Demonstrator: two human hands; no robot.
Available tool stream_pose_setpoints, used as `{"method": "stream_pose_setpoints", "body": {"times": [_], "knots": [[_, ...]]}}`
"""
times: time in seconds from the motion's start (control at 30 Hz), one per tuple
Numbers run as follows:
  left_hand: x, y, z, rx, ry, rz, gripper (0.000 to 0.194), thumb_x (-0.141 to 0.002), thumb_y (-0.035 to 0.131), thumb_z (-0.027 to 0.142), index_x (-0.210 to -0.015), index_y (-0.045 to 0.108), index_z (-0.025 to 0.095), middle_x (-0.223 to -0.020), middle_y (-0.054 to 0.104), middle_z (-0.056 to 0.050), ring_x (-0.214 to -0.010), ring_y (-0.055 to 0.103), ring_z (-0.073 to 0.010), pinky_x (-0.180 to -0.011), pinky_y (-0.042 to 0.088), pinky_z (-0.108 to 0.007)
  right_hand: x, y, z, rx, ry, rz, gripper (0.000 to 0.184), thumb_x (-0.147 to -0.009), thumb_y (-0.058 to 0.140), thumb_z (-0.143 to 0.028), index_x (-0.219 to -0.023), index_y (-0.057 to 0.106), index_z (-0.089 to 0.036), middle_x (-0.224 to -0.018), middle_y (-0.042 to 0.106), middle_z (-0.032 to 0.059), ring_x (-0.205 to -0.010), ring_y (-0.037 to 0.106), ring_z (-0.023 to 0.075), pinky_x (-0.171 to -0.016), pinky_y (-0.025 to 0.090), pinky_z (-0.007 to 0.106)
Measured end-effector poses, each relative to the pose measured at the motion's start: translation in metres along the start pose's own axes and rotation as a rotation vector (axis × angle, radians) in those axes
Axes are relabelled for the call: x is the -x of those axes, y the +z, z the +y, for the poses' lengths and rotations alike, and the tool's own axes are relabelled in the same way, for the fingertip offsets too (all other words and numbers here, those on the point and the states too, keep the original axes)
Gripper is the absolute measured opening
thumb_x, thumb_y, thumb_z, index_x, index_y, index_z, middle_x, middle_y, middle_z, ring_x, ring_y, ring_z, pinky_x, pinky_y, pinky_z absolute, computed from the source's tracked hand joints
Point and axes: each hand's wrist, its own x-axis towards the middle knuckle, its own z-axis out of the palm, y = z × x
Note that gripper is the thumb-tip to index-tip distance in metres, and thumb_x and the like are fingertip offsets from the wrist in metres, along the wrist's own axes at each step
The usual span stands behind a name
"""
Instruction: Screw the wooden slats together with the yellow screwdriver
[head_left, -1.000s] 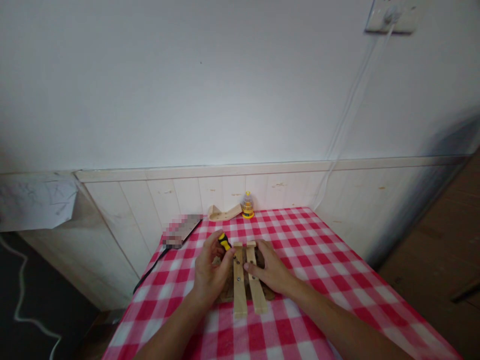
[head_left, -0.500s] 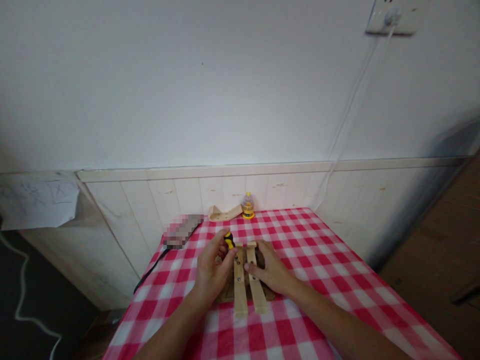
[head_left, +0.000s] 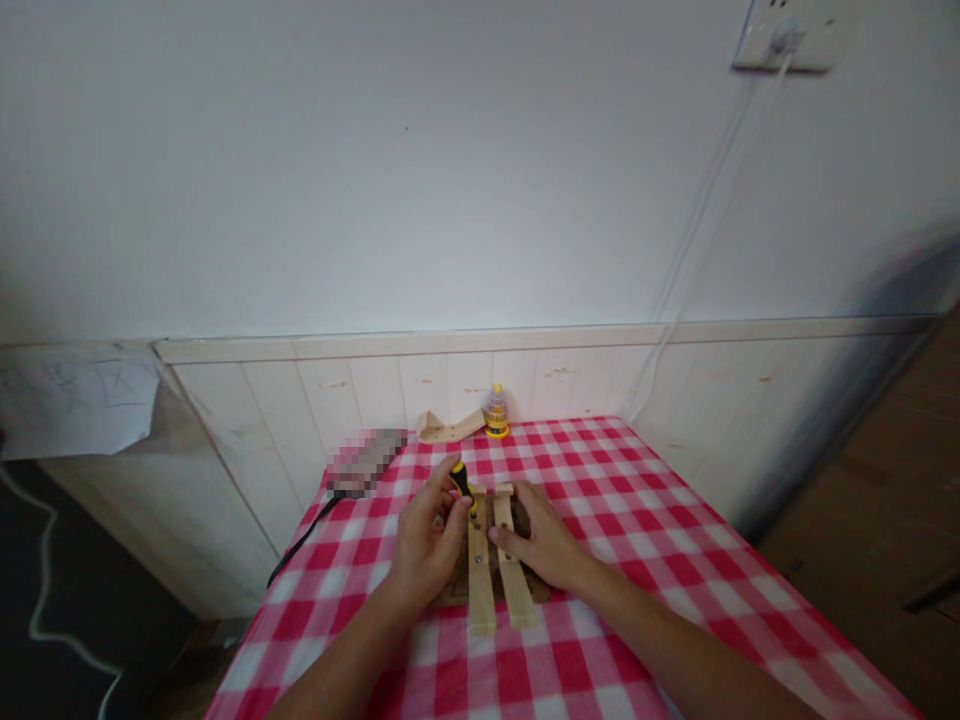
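My left hand [head_left: 429, 527] is closed on a yellow and black screwdriver [head_left: 461, 482], which tilts over the far part of the left wooden strip [head_left: 481, 590]. Dark screws show along that strip. My right hand [head_left: 541, 535] grips the right wooden strip [head_left: 517, 595], its thumb lying across the top and its fingers at the far right side. Both strips lie side by side on a brown wooden board [head_left: 452, 592]. The screwdriver's tip is too small to make out.
Against the wall stand a yellow-capped container [head_left: 496, 412] and a curved wooden piece [head_left: 450, 429]. A blurred-out flat object [head_left: 367, 463] with a black strap lies at the left edge of the checked tablecloth [head_left: 600, 480]. A white cable hangs from the wall socket [head_left: 784, 38].
The screwdriver's handle has turned a little in my left hand, showing more black now. My right hand and the wooden strips stay in place.
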Motion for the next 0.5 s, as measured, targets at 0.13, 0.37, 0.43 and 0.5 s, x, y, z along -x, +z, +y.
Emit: {"method": "stream_pose_setpoints", "body": {"times": [0.13, 0.37, 0.43, 0.5], "knots": [[0.0007, 0.0002, -0.0006, 0.011, -0.015, -0.003, 0.054, -0.105, 0.061, 0.035, -0.158, 0.051, 0.024, -0.095, 0.071, -0.002, -0.075, 0.068, -0.0147, -0.069, 0.056, -0.026, -0.0005, 0.0002, 0.0017, 0.006, -0.007, 0.009, 0.031, -0.084, 0.08, -0.026, -0.111, 0.065, -0.023, -0.117, 0.069, 0.0086, -0.113, 0.062, 0.0317, -0.102, 0.052, 0.05], [0.0058, -0.001, -0.005, 0.034, -0.021, 0.062, 0.051, -0.105, 0.062, 0.037, -0.154, 0.053, 0.025, -0.089, 0.068, -0.001, -0.075, 0.065, -0.0155, -0.068, 0.054, -0.026, -0.0001, -0.0005, 0.0001, -0.006, -0.003, -0.006, 0.034, -0.085, 0.078, -0.027, -0.116, 0.064, -0.021, -0.121, 0.068, 0.011, -0.117, 0.061, 0.033, -0.104, 0.05, 0.051], [0.0073, -0.0026, -0.0036, 0.033, -0.023, 0.079, 0.051, -0.105, 0.061, 0.037, -0.154, 0.053, 0.025, -0.084, 0.064, 0.001, -0.071, 0.062, -0.0153, -0.066, 0.052, -0.025, 0.0001, -0.0006, -0.0007, -0.008, -0.003, 0.0, 0.035, -0.085, 0.078, -0.027, -0.116, 0.064, -0.021, -0.121, 0.068, 0.0104, -0.117, 0.061, 0.033, -0.104, 0.05, 0.051], [0.0086, -0.0042, -0.0017, 0.025, -0.011, 0.069, 0.051, -0.105, 0.062, 0.037, -0.154, 0.053, 0.025, -0.083, 0.063, 0.002, -0.07, 0.06, -0.0154, -0.065, 0.051, -0.026, 0.0001, -0.0007, -0.0015, -0.007, 0.0, 0.0, 0.034, -0.085, 0.078, -0.027, -0.115, 0.064, -0.022, -0.121, 0.067, 0.0101, -0.117, 0.061, 0.0332, -0.104, 0.05, 0.05]]}}
